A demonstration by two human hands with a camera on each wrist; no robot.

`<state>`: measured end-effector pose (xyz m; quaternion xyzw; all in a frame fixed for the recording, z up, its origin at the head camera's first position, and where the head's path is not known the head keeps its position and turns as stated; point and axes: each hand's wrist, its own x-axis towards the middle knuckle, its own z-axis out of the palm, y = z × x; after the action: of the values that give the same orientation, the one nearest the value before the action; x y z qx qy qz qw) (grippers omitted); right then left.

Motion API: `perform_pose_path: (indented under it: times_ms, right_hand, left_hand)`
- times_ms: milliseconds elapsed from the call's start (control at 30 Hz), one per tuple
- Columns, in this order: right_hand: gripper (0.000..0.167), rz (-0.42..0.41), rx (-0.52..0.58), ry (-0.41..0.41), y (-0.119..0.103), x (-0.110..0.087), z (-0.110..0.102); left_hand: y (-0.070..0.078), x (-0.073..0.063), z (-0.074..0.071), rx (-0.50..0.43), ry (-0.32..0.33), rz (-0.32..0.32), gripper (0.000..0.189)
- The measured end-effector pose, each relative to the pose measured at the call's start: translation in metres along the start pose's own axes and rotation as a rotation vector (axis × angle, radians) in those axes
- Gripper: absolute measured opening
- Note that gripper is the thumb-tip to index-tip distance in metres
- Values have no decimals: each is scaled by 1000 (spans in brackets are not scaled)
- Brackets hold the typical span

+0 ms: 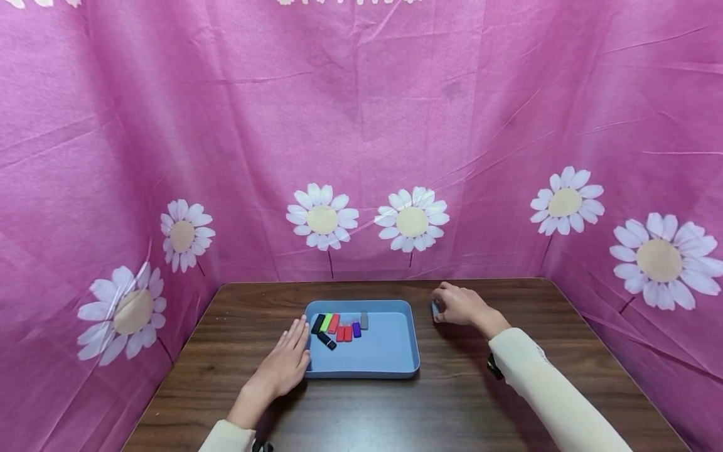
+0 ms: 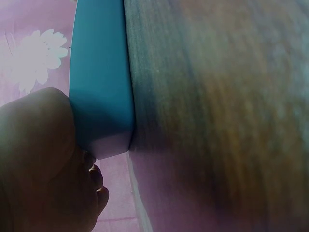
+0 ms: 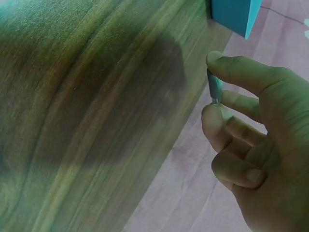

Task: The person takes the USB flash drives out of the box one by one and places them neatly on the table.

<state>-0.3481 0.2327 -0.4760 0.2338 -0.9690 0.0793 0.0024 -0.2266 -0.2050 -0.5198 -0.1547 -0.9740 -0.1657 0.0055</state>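
My right hand (image 1: 460, 306) pinches a small grey USB stick (image 3: 214, 88) between thumb and fingertips, to the right of a blue tray (image 1: 390, 358). In the right wrist view its clear end points down. My left hand (image 1: 285, 363) lies with straight fingers along the tray's left wall (image 2: 101, 82). Inside the tray are several USB sticks: a black one (image 1: 319, 323), a lime green one (image 1: 326, 322), several red ones such as this red stick (image 1: 334, 323), a purple one (image 1: 356, 329) and a grey one (image 1: 364, 321). Another black stick (image 1: 326, 340) lies slantwise in front of them.
The tray stands on a dark wooden table (image 1: 361, 414), near its middle. A pink curtain (image 1: 361, 125) with large white daisies hangs behind the table's back edge and along both sides.
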Motion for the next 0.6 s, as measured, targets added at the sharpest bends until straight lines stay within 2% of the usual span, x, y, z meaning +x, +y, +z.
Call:
perform_pose_path:
  times_ms: [200,600]
  right_hand:
    - [51,8,-8,-26,4,4,5]
    - [47,14,6,-89,5,12,12]
  left_hand:
    - [-2,0,2,-12,18,17,62]
    - [0,1,-2,20,-21,-6,62]
